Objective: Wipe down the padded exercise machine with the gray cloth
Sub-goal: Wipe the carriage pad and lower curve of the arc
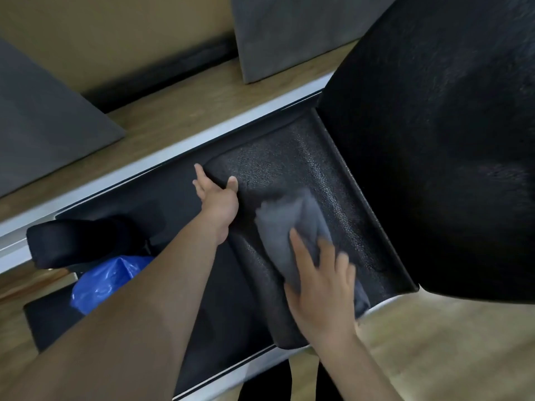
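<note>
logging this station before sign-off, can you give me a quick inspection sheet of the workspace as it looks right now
surface: black pebble-textured padded seat of the exercise machine, ridged along its middle
job's things: crumpled gray cloth lying on the pad's ridge
clutter: crinkled blue plastic bag beside the machine; small black padded roller just above it
grippers: left hand braced on the pad's edge, fingers spread; right hand pressed flat on the cloth
cables: nothing seen
surroundings: large black padded backrest at right; silver metal frame rail; wood-look floor; gray panels standing behind
</note>
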A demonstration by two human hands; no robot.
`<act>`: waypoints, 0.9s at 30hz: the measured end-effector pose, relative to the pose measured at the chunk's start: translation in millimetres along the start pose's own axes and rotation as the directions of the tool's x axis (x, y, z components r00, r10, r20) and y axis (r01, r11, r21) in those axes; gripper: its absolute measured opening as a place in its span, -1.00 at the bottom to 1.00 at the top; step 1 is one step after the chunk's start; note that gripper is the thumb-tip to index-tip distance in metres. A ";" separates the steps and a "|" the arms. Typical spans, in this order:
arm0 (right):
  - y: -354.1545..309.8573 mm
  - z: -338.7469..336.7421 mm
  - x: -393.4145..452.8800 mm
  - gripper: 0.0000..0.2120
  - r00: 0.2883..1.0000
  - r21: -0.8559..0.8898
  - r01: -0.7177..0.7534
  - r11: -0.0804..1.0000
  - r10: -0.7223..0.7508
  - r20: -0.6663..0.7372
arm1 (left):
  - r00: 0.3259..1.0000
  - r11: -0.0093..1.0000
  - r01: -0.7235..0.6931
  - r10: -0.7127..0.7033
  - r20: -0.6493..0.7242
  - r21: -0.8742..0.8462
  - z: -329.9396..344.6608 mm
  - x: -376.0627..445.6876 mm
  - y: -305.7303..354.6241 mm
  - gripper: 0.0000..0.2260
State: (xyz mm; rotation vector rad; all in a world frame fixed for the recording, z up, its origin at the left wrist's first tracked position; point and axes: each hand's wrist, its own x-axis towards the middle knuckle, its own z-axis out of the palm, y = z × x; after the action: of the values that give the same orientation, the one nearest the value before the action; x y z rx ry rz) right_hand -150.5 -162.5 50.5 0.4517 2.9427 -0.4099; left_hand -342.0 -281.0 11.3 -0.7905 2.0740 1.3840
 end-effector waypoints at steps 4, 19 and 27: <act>4.9 5.0 -31.0 -0.32 1.000 0.031 0.010 0.999 -0.010 0.004 | 1.000 1.000 -0.002 0.002 0.010 -0.021 -1.0 0.5 -1.9 -0.29; -46.1 -3.4 114.9 -0.26 0.999 0.000 -0.016 1.000 0.016 -0.041 | 1.000 0.998 0.004 -0.003 0.030 -0.058 -1.7 6.1 -3.8 -0.27; -9.1 7.2 -41.7 -0.25 0.997 -0.007 0.075 0.997 -0.075 0.017 | 1.000 1.000 0.000 0.001 0.021 -0.031 -1.4 7.5 -5.2 -0.29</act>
State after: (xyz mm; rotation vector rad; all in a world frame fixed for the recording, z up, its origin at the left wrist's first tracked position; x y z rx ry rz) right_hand -113.2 -184.4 53.1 0.3353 2.9506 -0.4091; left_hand -343.6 -285.3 3.3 -0.7845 2.0415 1.4222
